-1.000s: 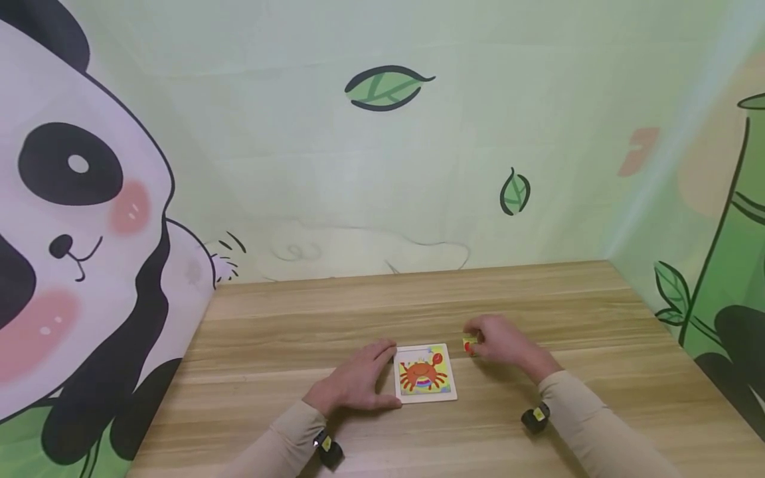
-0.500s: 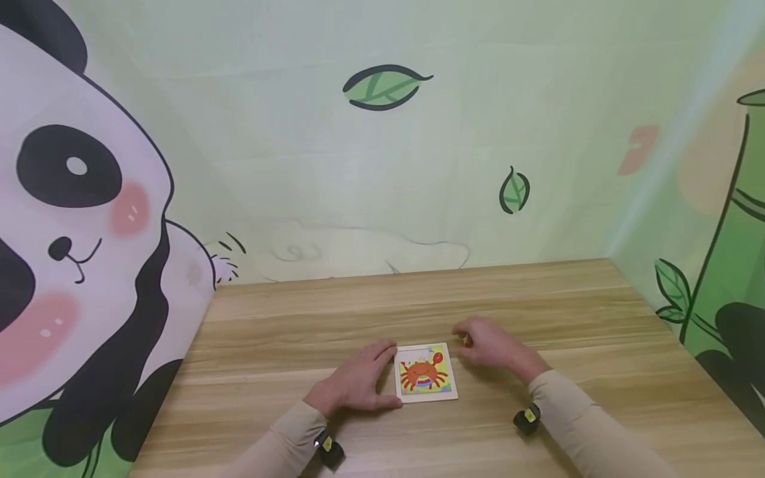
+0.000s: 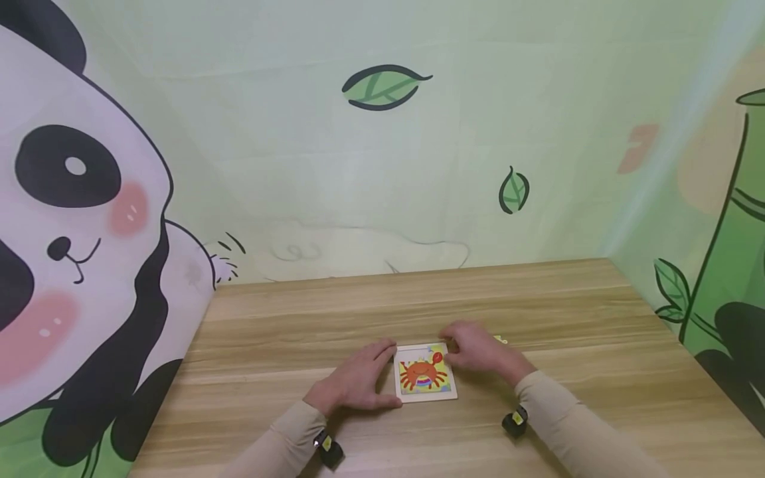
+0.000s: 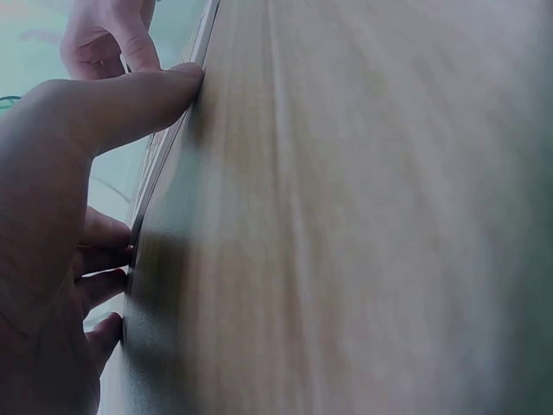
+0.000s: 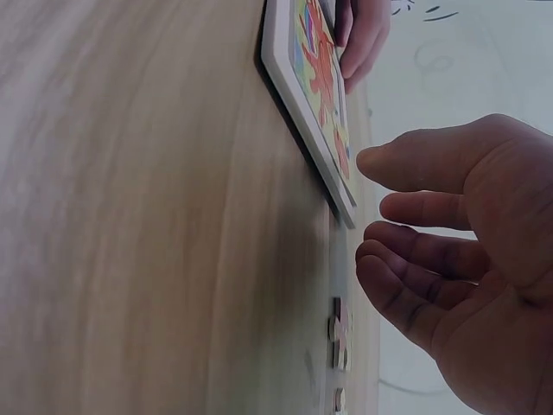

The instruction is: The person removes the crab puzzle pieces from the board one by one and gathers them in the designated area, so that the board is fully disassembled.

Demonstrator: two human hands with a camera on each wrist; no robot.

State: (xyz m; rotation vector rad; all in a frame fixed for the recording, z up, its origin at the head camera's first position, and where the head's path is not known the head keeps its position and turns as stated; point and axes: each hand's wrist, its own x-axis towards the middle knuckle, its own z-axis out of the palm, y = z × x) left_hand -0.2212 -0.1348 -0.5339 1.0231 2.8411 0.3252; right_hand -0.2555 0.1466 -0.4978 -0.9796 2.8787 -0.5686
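Observation:
A white-edged crab puzzle (image 3: 423, 373) lies flat on the table, its upper left part pale. My left hand (image 3: 357, 378) rests along the puzzle's left side, fingers at the upper corner and thumb at the lower corner. In the left wrist view, the left thumb (image 4: 143, 104) lies against the board's edge. My right hand (image 3: 478, 348) is at the puzzle's upper right corner. In the right wrist view, the right hand's loosely bent fingers (image 5: 423, 251) stand apart from the thumb (image 5: 410, 160), and nothing shows between them. A yellow puzzle piece (image 3: 501, 339) shows behind the right hand.
The wooden table (image 3: 299, 312) runs back to a green wall (image 3: 269, 133) printed with leaves and a panda (image 3: 78, 199). Puzzle pieces (image 5: 341, 333) lie right of the board in the right wrist view.
My right hand has moved left to the puzzle's corner. The red-and-yellow piece seen at its fingertips earlier is now out of sight, and a yellow piece has come into view behind the hand.

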